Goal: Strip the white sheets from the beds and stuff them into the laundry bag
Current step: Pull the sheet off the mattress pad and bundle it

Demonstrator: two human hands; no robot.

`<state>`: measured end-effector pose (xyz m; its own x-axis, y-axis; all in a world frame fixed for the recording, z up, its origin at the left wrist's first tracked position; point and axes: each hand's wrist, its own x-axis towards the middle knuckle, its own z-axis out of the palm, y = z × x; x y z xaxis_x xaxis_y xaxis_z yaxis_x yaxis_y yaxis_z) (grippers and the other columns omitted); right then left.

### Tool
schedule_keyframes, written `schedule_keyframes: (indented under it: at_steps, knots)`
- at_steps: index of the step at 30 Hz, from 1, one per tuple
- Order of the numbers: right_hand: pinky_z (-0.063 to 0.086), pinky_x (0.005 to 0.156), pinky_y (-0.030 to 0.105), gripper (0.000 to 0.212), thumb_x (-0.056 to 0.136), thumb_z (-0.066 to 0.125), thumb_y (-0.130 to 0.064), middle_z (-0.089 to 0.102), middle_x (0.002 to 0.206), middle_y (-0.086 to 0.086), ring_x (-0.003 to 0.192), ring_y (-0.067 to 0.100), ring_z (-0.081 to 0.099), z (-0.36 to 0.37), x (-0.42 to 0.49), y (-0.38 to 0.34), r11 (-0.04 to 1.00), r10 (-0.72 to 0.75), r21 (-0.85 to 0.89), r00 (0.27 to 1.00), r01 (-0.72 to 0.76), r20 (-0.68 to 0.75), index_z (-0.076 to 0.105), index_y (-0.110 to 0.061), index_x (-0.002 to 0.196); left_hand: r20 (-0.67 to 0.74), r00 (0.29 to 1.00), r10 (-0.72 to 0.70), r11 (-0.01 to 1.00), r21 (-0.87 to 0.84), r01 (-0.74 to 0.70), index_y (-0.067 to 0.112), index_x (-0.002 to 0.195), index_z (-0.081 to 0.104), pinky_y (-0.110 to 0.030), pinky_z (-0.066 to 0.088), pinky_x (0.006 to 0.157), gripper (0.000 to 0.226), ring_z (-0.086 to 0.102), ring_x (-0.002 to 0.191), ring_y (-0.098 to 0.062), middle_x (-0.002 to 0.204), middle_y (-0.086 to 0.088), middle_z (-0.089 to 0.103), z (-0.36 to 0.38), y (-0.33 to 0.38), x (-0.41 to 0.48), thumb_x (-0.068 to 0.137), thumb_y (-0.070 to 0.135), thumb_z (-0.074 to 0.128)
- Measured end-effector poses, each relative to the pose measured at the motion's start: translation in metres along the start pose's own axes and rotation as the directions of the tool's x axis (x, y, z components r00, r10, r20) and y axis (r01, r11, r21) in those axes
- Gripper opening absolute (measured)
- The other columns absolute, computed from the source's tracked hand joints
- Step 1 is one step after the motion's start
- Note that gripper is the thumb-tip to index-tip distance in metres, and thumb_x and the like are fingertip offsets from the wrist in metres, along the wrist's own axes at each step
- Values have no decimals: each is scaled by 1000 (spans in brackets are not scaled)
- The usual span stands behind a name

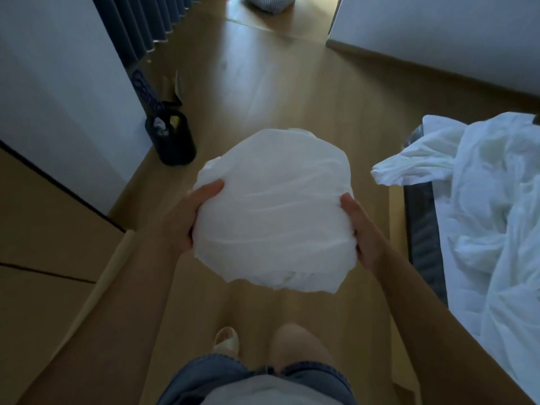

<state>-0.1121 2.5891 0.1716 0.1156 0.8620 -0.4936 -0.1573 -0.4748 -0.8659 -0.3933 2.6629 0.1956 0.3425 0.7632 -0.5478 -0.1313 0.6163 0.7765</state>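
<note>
A bundled white sheet (273, 211), balled up into a round wad, hangs in front of me above the wooden floor. My left hand (191, 214) grips its left side, thumb on top. My right hand (358, 229) grips its right side. At the right, a bed (420, 229) with a dark frame carries more crumpled white sheets (491, 206), one corner spilling over the edge. A striped fabric bag (263, 2) shows at the top of the view, on the floor beyond the doorway; most of it is cut off.
A small black bin (172, 141) with scraps inside stands by the left wall near dark blue curtains (140, 21). A wooden cabinet (43, 229) fills the left side. A white wall (438, 33) runs at top right. Wooden floor (277, 92) stretches ahead.
</note>
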Motion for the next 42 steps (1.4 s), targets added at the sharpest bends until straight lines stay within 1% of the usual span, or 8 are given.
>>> schedule_keyframes:
  at_steps: [4, 8, 12, 19, 26, 30, 37, 42]
  knots:
    - [57, 81, 38, 86, 68, 60, -68, 64, 123, 7, 107, 23, 65, -19, 75, -40, 999, -24, 46, 999, 26, -46, 44, -18, 136, 28, 1000, 10, 1000, -2, -10, 19, 121, 60, -30, 57, 57, 52, 72, 79, -17, 91, 0, 75, 22, 51, 85, 73, 37, 69]
    - [50, 94, 47, 95, 62, 66, -76, 63, 124, 8, 111, 26, 63, -52, 169, -82, 998, -43, 52, 996, 47, -75, 46, -18, 134, 30, 1000, -7, 1000, 21, 6, 23, 119, 59, -28, 57, 55, 49, 73, 76, -15, 88, 2, 75, 51, 100, 182, 74, 40, 65]
    - [56, 84, 34, 81, 72, 62, -70, 67, 117, 8, 106, 22, 65, -83, 263, -139, 993, -78, 84, 996, 81, -40, 53, -13, 129, -8, 1000, -26, 999, 20, 26, 22, 119, 60, -29, 57, 54, 50, 73, 75, -16, 88, 1, 75, 84, 156, 270, 73, 39, 66]
    - [46, 98, 49, 93, 64, 66, -75, 61, 128, 8, 116, 27, 60, -99, 435, -228, 999, -23, 40, 995, 19, 100, 45, -19, 135, -127, 990, -53, 999, -8, 53, 27, 116, 60, -29, 56, 52, 55, 73, 72, -16, 85, 3, 76, 86, 252, 401, 66, 44, 76]
    - [46, 98, 52, 90, 65, 67, -74, 61, 127, 10, 114, 30, 61, -80, 619, -318, 998, -44, 35, 996, 42, 72, 47, -17, 133, -153, 988, -7, 1000, 11, 8, 30, 125, 58, -44, 55, 77, 88, 68, 97, -28, 111, -5, 71, 56, 371, 566, 44, 55, 80]
    - [46, 98, 52, 89, 67, 65, -74, 60, 129, 10, 114, 30, 60, -85, 702, -382, 996, -60, 65, 996, 56, 61, 46, -20, 135, -38, 999, -18, 1000, 22, 19, 25, 111, 65, -42, 56, 78, 52, 72, 84, -24, 101, -6, 73, 63, 450, 661, 64, 43, 78]
    - [46, 98, 51, 72, 79, 57, -66, 63, 123, 15, 113, 33, 61, -112, 842, -484, 988, -125, 96, 992, 123, 18, 56, -13, 128, 28, 999, -25, 999, 32, 24, 19, 105, 66, -37, 59, 70, 45, 72, 77, -20, 90, -5, 74, 99, 562, 821, 66, 42, 65]
    - [55, 84, 39, 57, 90, 44, -55, 65, 121, 13, 111, 30, 62, -143, 957, -555, 983, -131, 132, 991, 126, 33, 58, -13, 126, -20, 1000, 2, 999, 51, -1, 16, 124, 59, -43, 54, 88, 79, 67, 99, -25, 115, -9, 69, 126, 629, 946, 52, 45, 78]
